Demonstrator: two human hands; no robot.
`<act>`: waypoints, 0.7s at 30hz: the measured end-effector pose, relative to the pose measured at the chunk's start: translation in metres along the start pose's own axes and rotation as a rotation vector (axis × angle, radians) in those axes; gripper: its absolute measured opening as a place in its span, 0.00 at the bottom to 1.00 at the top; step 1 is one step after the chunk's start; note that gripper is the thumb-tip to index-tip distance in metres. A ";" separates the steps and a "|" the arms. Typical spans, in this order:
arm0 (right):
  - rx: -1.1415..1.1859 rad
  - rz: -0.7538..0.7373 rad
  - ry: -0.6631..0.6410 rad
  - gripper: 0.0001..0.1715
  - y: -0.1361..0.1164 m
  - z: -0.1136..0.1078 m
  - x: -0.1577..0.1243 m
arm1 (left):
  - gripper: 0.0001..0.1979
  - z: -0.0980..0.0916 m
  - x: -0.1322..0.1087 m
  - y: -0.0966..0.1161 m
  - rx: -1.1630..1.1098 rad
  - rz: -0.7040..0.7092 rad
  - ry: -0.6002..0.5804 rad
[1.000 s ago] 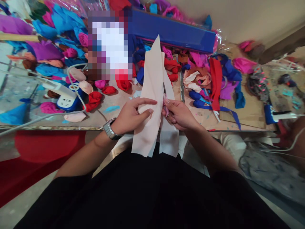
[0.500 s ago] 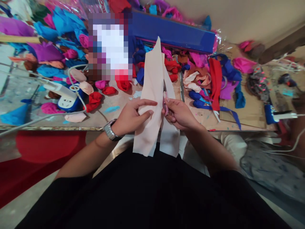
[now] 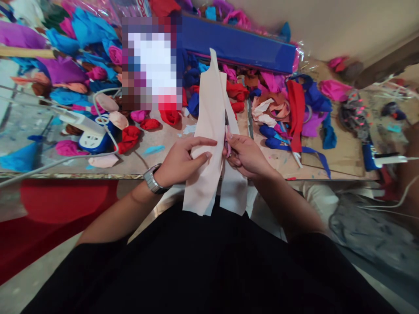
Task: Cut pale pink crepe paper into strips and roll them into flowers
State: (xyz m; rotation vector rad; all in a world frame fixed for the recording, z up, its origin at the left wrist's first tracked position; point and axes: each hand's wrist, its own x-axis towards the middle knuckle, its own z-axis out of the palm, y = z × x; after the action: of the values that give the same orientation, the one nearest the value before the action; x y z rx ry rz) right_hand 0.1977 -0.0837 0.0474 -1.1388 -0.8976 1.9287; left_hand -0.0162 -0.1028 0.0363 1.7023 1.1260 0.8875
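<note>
Through the head camera, I locate the black shirt [image 3: 209,261] nearest the lens. A metal wristwatch [image 3: 154,179] encircles the left wrist.

The left hand [image 3: 180,161] grasps the pale sheet [image 3: 207,109]; I see its index finger and thumb extended across the front face. The right hand [image 3: 247,155] is closed around the pink-handled scissors [image 3: 228,140], blades directed away from the body. I cannot tell how far the blades are parted.

The sheet is positioned centrally, between both hands. Its lower end projects below the front edge of the counter [image 3: 149,137] and divides into two panels, with the shirt visible in the gap. Its upper end narrows to a curled tip. The scissors lie along the line between the broad left panel and the narrower right panel.

On the counter, I identify a blue-and-white power socket [image 3: 93,141] at left, with a red bundle [image 3: 129,139] just beside it. At right, a red strip [image 3: 296,115] lies beside crumpled peach pieces [image 3: 270,109]. Beyond the sheet, a long blue box [image 3: 238,43] extends across the rear.
</note>
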 end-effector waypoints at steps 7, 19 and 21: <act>0.002 0.001 0.009 0.26 0.000 0.000 0.000 | 0.16 0.000 -0.001 0.000 0.000 -0.016 0.004; -0.060 0.003 0.030 0.24 -0.007 0.001 0.003 | 0.15 0.002 -0.004 0.001 0.011 -0.039 0.002; -0.078 -0.006 0.035 0.25 -0.008 0.001 0.003 | 0.15 0.001 -0.003 0.001 0.000 -0.036 -0.004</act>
State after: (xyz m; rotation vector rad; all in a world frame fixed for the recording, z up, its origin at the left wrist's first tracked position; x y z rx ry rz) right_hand 0.1977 -0.0773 0.0528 -1.2107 -0.9637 1.8772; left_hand -0.0158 -0.1064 0.0362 1.6779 1.1499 0.8615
